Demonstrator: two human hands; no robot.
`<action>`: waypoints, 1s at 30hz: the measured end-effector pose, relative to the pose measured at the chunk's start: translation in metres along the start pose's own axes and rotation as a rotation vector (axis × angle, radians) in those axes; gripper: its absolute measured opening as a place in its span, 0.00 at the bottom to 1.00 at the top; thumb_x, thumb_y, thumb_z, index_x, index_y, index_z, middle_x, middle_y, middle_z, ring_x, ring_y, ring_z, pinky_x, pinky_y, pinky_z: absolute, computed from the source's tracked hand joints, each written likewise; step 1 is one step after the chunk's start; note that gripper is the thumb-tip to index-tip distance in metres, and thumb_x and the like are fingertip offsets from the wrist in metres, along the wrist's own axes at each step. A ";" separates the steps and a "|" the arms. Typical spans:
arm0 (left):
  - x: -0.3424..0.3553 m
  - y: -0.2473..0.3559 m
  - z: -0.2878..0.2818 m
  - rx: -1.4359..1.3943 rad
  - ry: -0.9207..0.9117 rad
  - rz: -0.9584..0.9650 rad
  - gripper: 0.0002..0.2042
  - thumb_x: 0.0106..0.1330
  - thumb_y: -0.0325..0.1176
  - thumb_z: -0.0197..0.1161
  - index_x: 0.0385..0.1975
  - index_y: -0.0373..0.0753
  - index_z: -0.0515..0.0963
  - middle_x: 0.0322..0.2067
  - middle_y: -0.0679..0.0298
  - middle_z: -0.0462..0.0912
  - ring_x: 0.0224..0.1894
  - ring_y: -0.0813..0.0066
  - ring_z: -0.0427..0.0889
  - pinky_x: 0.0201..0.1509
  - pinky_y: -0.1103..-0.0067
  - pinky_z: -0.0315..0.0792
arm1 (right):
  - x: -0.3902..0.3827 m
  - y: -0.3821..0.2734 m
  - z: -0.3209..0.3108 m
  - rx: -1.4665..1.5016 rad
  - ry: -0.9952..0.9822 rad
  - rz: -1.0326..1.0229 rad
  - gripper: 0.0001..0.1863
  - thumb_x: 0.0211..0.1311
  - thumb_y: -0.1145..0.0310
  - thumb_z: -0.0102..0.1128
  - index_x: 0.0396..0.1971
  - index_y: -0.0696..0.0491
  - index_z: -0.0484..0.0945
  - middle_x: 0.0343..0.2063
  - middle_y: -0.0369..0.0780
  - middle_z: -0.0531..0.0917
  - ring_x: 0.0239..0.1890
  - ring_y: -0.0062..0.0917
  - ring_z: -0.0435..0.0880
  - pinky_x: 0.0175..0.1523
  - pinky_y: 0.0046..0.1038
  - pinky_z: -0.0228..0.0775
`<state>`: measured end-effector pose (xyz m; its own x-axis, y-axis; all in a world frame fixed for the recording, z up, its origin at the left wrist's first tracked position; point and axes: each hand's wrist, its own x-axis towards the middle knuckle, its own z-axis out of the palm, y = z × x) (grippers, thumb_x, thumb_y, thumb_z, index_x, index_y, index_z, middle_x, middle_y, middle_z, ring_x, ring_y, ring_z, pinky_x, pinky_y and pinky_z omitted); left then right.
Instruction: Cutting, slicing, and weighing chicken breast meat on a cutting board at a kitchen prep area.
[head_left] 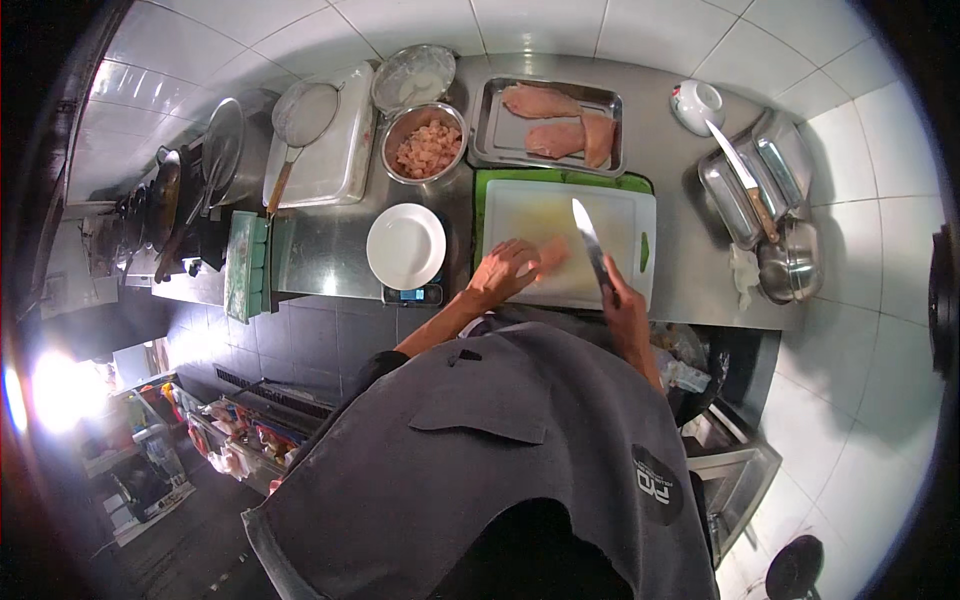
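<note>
A white cutting board lies on a green mat at the counter's front edge. On it rests a small, blurred piece of raw chicken. The curled fingers of my left hand press on its left end. My right hand is closed round the handle of a kitchen knife, whose blade points away from me over the board, right of the piece and apart from it. Behind the board, a metal tray holds several chicken breast pieces. Cut chicken chunks fill a steel bowl.
Left of the board, a white plate sits on a digital scale. Farther left are a white tray, a strainer and a green divided container. At right, a second knife lies across metal containers beside a bowl.
</note>
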<state>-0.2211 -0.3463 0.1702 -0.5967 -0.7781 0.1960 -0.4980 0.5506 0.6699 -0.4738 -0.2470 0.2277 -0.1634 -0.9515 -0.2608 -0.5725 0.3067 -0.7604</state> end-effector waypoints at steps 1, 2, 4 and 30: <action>-0.006 -0.004 0.004 0.041 -0.006 0.086 0.10 0.58 0.30 0.70 0.38 0.38 0.80 0.43 0.62 0.83 0.48 0.62 0.82 0.51 0.68 0.76 | 0.007 0.001 0.012 0.012 0.009 -0.114 0.30 0.67 0.75 0.52 0.69 0.42 0.66 0.38 0.56 0.81 0.35 0.45 0.82 0.43 0.33 0.73; -0.009 -0.005 0.006 0.033 -0.013 0.083 0.10 0.58 0.30 0.70 0.38 0.38 0.80 0.43 0.62 0.83 0.48 0.62 0.82 0.51 0.68 0.76 | 0.011 0.002 0.023 0.026 0.019 -0.223 0.31 0.66 0.75 0.52 0.69 0.42 0.65 0.35 0.55 0.82 0.33 0.46 0.82 0.43 0.34 0.73; -0.014 -0.006 0.011 0.083 0.045 0.126 0.11 0.57 0.29 0.71 0.39 0.39 0.81 0.44 0.63 0.83 0.49 0.63 0.82 0.53 0.67 0.74 | 0.020 -0.004 0.039 -0.008 0.001 -0.257 0.32 0.65 0.76 0.51 0.70 0.43 0.64 0.33 0.55 0.81 0.33 0.47 0.81 0.43 0.38 0.73; -0.030 -0.012 0.026 0.078 0.163 0.173 0.14 0.56 0.28 0.69 0.44 0.39 0.82 0.47 0.61 0.80 0.53 0.58 0.78 0.56 0.64 0.72 | -0.010 -0.008 0.093 -0.332 -0.056 -0.288 0.35 0.63 0.79 0.49 0.72 0.46 0.60 0.32 0.52 0.82 0.33 0.48 0.82 0.39 0.45 0.75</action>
<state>-0.2131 -0.3216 0.1374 -0.5710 -0.7054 0.4198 -0.4481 0.6964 0.5606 -0.3929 -0.2380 0.1808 0.0797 -0.9913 -0.1052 -0.8170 -0.0045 -0.5767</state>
